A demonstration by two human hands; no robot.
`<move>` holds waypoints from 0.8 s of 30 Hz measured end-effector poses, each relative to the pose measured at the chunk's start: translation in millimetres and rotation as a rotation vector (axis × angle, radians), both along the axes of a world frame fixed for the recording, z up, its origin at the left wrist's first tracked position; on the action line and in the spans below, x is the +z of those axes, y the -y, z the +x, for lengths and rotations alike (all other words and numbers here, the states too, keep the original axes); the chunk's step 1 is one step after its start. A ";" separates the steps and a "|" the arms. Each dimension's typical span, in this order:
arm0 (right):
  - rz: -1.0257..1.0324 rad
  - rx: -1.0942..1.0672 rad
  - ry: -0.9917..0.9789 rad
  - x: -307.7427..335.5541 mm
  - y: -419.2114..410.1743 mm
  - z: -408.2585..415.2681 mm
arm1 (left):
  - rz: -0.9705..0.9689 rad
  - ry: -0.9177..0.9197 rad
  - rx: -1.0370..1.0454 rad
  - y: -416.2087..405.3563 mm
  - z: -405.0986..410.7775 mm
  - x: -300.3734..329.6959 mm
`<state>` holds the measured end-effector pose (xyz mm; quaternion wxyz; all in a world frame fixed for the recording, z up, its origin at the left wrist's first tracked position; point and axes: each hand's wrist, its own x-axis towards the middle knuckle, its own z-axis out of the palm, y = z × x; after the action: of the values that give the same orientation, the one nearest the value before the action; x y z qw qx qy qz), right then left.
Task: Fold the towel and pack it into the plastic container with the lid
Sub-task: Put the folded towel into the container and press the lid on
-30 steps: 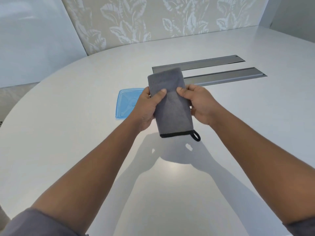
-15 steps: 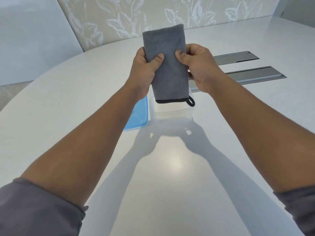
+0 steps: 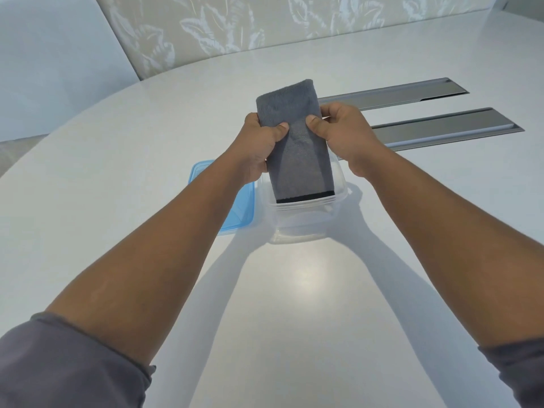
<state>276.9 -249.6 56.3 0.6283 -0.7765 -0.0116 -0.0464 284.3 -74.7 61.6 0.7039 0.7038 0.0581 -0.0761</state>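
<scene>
A grey towel [image 3: 297,148], folded into a narrow strip with a black hem at its lower end, is held upright by both hands. My left hand [image 3: 259,142] grips its left edge and my right hand [image 3: 344,134] grips its right edge, thumbs on the front. The towel's lower end reaches into the clear plastic container [image 3: 300,222] standing on the table under my hands. A blue lid [image 3: 235,213] lies flat on the table, touching the container's left side, partly hidden by my left forearm.
The white rounded table [image 3: 294,304] carries two long metal slot covers [image 3: 441,128] beyond the container on the right. A leaf-patterned wall panel [image 3: 235,28] stands behind the table's far edge.
Both hands have lowered the folded towel from above the table down toward the container, and its hem now sits inside the rim. The hanging loop is no longer visible.
</scene>
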 end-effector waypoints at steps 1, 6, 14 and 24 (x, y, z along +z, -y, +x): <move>-0.030 -0.023 -0.015 -1.3 -0.5 0.4 | 0.012 -0.021 0.012 3.0 1.1 -1.3; -0.533 -0.105 -0.017 -16.9 -2.1 1.2 | 0.318 0.076 0.036 14.3 -0.5 -15.5; -0.878 -0.062 -0.040 -40.6 -9.1 2.1 | 0.945 0.166 -0.201 24.1 -5.8 -33.1; -1.193 0.065 -0.070 -50.1 -13.3 0.9 | 1.333 -0.021 -0.488 38.8 -12.7 -36.1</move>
<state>277.7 -236.3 6.3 0.0849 -0.9956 -0.0386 0.0128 271.6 -113.5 25.6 0.0854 0.9768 -0.0603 -0.1868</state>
